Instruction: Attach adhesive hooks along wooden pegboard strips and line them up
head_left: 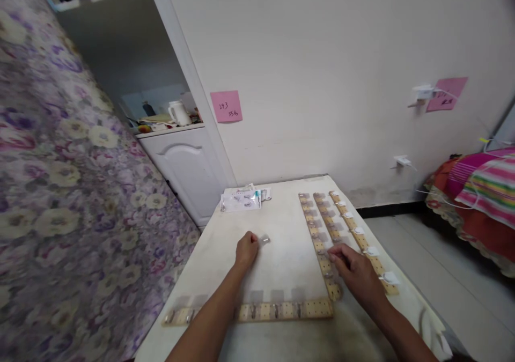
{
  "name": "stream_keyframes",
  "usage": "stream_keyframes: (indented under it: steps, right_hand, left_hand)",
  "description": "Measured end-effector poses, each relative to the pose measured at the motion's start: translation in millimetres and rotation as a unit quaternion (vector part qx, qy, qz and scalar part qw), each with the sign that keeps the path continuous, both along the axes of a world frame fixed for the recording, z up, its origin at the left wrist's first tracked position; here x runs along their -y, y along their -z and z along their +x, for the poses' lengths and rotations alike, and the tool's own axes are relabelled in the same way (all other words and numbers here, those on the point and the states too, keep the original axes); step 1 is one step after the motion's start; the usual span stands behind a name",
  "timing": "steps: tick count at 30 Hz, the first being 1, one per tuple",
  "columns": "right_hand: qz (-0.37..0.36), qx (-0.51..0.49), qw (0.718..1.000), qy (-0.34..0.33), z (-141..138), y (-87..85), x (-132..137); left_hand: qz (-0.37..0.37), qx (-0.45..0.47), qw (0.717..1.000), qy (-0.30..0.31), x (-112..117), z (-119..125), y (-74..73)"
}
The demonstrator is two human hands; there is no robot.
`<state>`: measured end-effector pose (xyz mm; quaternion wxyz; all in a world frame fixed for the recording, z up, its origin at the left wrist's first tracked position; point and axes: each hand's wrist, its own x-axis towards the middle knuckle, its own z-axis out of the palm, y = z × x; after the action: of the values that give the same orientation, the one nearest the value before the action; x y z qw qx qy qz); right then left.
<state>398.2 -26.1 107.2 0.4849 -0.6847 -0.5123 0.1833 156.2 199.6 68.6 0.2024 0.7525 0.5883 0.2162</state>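
My left hand (246, 250) rests on the white table (281, 233) with its fingers pinched on a small clear plastic piece (264, 239). My right hand (356, 271) lies over the three wooden perforated strips (330, 228) at the right of the table, with its fingertips curled onto a small clear clip on the left strip. Several clear and white clips sit along these strips. Another wooden strip (281, 311) with clear clips lies crosswise near the table's front edge, under my left forearm.
A pile of clear packets (243, 198) lies at the table's far end. A flowered cloth (60, 190) hangs at left, a white cupboard (185, 163) stands behind, and a striped bedspread (483, 190) is at right. Pink notes (226, 106) stick on the wall.
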Motion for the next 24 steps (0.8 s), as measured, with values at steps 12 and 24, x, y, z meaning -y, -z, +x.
stream_keyframes:
  steps: [12, 24]
  right_hand:
    - [-0.008, -0.224, 0.968, -0.110, -20.8, 16.8, -11.4]
    - [-0.005, -0.381, 0.901, -0.206, -39.9, 11.1, -4.2]
  left_hand:
    - [-0.064, 0.145, 0.947, 0.279, 100.8, 49.3, -79.5]
    - [-0.110, 0.230, 0.931, 0.261, 160.8, 54.3, -76.7]
